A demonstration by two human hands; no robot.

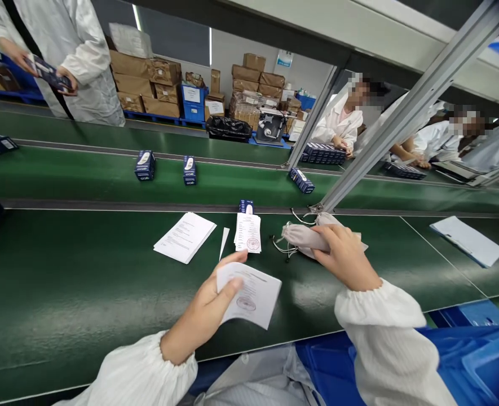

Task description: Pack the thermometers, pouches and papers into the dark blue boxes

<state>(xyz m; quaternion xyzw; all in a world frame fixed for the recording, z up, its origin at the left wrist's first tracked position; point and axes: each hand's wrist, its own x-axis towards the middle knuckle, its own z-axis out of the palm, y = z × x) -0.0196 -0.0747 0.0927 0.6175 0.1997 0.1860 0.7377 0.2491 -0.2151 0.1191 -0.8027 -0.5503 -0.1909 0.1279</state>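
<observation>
My left hand point(204, 310) pinches a small white printed leaflet point(251, 296) with a red stamp, held above the green table. My right hand point(344, 256) is closed on a grey drawstring pouch point(304, 237) lying on the table, its white cords point(281, 245) trailing to the left. A stack of the same stamped leaflets point(248, 232) lies just beyond my left hand, with a small dark blue box point(246, 206) behind it. A larger pile of white sheets point(185, 237) and a thin paper strip point(224, 241) lie to the left.
Blue boxes point(145, 165) point(189, 170) point(301, 180) stand on the green conveyor point(84, 180) beyond. A metal post point(401, 113) slants up at right. A standing person in white point(69, 62) holds a box; two seated people work at the far right. A clipboard point(469, 241) lies right; blue bins point(477, 361) sit below.
</observation>
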